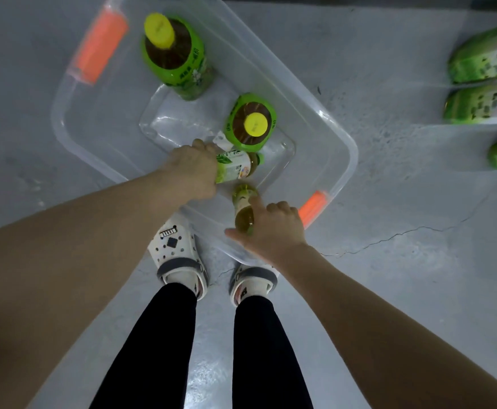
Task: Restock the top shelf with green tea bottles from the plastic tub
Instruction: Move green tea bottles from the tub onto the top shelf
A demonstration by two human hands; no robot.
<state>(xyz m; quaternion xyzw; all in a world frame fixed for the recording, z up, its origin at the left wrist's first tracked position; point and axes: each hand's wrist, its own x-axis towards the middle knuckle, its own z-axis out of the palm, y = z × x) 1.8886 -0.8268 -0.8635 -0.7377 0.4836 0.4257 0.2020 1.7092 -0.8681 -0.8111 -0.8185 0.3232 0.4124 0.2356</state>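
A clear plastic tub (99,119) sits askew on the grey concrete floor (389,187), with an orange handle (99,45) on its far-left rim. Just right of that handle, inside the tub, a tall green-labelled tea bottle with a yellow cap (173,54) stands upright. The left hand (194,172) reaches down into the tub, its fingers curled round the base end of a green-labelled tea bottle lying on its side (235,168) on the tub's bottom, cap pointing right. Just beyond it a 2nd yellow-capped tea bottle (251,122) stands upright; whether the 2 touch cannot be told. Nearer the person, the right hand (273,228) grips a slim bottle of pale yellow-green tea (243,214) between thumb and curled fingers, forefinger stretched along its side, over the tub's near wall. A 2nd orange handle (313,208) lies just right of that hand. Below, 2 white clogs (176,249) and black trouser legs (170,335) stand at the tub's near edge. At the far right, blurred green-labelled bottles (483,57) show one above another, well apart from the tub.
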